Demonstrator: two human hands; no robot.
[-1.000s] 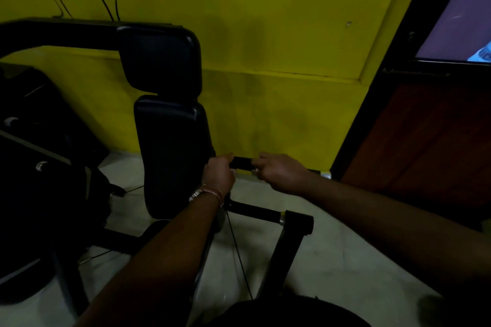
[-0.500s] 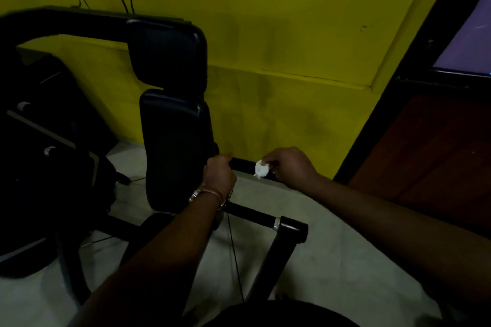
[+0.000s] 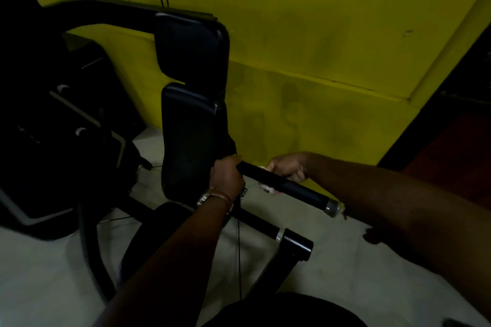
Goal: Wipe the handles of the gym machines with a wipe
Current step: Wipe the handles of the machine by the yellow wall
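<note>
Head view: the left hand (image 3: 227, 174) grips the inner end of a black handle (image 3: 285, 186) beside the dark back pad (image 3: 192, 138). The right hand (image 3: 288, 167) reaches behind the handle's middle, fingers curled around it and pressing a white wipe (image 3: 267, 186) against the bar. A yellow wall (image 3: 305, 48) stands behind, above a pale floor (image 3: 332, 273).

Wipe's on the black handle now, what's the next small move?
Probably slide the right hand with the white wipe along the black cylindrical handle toward its silver end cap; that stretch looks uncovered, and the left hand steadies the near end.
</note>
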